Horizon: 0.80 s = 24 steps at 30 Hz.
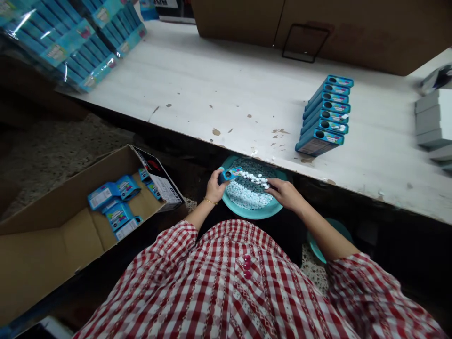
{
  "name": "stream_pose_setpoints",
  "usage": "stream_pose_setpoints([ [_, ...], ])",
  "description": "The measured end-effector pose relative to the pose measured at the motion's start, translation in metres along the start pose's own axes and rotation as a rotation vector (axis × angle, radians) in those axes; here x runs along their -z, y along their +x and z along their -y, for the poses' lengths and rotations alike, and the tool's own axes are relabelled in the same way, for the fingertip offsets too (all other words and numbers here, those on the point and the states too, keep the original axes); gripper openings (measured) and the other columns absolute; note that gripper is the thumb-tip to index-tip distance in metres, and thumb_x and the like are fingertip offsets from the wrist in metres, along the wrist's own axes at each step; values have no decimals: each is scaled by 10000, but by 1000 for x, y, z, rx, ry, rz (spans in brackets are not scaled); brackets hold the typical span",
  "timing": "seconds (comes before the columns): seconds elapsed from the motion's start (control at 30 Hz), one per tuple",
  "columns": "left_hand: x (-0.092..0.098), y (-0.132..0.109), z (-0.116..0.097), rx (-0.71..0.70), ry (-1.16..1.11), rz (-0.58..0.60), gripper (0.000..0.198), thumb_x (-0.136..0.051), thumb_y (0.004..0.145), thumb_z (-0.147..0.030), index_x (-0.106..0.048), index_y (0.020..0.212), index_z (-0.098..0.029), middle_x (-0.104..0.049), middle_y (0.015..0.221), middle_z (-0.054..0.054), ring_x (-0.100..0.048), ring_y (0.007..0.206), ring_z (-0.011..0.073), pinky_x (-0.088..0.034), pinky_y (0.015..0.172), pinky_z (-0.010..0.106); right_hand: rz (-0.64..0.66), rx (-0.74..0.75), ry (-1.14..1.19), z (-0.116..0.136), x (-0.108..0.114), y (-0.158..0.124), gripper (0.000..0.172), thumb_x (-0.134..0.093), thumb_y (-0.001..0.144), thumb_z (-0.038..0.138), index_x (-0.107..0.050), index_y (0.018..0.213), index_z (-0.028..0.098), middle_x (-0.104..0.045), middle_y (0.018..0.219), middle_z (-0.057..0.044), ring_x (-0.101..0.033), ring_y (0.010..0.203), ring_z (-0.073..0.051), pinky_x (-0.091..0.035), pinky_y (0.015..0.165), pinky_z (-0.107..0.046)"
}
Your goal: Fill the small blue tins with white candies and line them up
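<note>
Over a turquoise basin [231,205] heaped with small white candies [249,197], my left hand [214,187] grips a small blue candy box [231,174] with a dark round hole in its top. My right hand [286,194] is closed, its fingertips pressed around white candies [264,183]. A line of these candies runs from those fingers to the box's end; whether a narrow strip or scoop lies under them I cannot tell. Several similar blue boxes [319,142] stand upright in a row on the white table, a few candies lying on top.
A cardboard carton [63,235] at the left holds several blue boxes. Plastic-wrapped blue packs [70,47] lie on the table's far left. A large brown carton [243,23] stands at the back. White boxes [432,120] sit at the right; another green basin [335,230] is below.
</note>
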<state>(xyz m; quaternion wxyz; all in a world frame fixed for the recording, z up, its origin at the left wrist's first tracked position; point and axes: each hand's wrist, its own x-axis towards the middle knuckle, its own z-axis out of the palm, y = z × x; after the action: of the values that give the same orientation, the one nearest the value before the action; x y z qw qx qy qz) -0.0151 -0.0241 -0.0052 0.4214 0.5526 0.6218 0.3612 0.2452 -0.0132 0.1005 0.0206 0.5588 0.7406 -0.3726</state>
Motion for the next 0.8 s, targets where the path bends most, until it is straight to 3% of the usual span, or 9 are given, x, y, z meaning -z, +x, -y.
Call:
stream_pose_setpoints([
  [0.1, -14, -3, -9, -61, 44, 85, 362, -611, 689, -183, -504, 1035, -175, -580, 1023, 63, -559, 969, 202, -437, 879, 335, 74, -28, -225, 30, 26, -3, 363, -479, 863, 301, -531, 1209, 205, -622, 1124, -76, -598, 967, -209, -442, 793, -284],
  [0.2, -20, -6, -14, -108, 81, 134, 350, -582, 697, -170, -504, 1038, -180, -573, 1031, 64, -546, 982, 202, -433, 884, 342, 163, -59, -496, 58, 41, -2, 322, -433, 882, 313, -543, 1168, 215, -633, 1056, -91, -624, 866, -225, -454, 703, -305],
  [0.33, -21, -7, -17, -159, 111, 177, 335, -546, 701, -154, -506, 1032, -188, -566, 1037, 63, -530, 993, 200, -423, 896, 345, 215, -20, -673, 84, 44, 4, 303, -319, 901, 202, -593, 1023, 160, -628, 936, -131, -628, 802, -229, -445, 638, -296],
  [0.5, -21, -6, -14, -162, 106, 177, 331, -539, 692, -155, -510, 1021, -180, -563, 1034, 72, -526, 998, 205, -417, 902, 354, 215, 9, -695, 104, 42, 9, 332, -297, 859, 88, -612, 959, 121, -629, 895, -147, -631, 793, -234, -441, 608, -288],
  [0.63, -15, -8, -14, -146, 49, 157, 333, -565, 691, -177, -515, 1020, -173, -570, 1034, 74, -537, 994, 209, -424, 893, 357, 163, -9, -675, 99, 55, 0, 306, -325, 867, 123, -614, 969, 137, -633, 894, -130, -628, 788, -229, -441, 601, -290],
  [0.73, -7, -10, -18, -121, -26, 145, 339, -596, 702, -215, -513, 1028, -174, -580, 1026, 68, -556, 966, 202, -439, 872, 344, 31, -65, -546, 77, 64, -6, 253, -450, 858, 251, -604, 1047, 183, -640, 945, -88, -621, 827, -225, -460, 652, -307],
  [0.8, -7, -11, -25, -99, -85, 144, 357, -619, 700, -237, -511, 1035, -179, -586, 1020, 61, -567, 945, 195, -451, 859, 336, -75, -55, -391, 62, 61, -7, 315, -552, 814, 320, -589, 1106, 207, -636, 1024, -64, -606, 904, -214, -472, 736, -310],
])
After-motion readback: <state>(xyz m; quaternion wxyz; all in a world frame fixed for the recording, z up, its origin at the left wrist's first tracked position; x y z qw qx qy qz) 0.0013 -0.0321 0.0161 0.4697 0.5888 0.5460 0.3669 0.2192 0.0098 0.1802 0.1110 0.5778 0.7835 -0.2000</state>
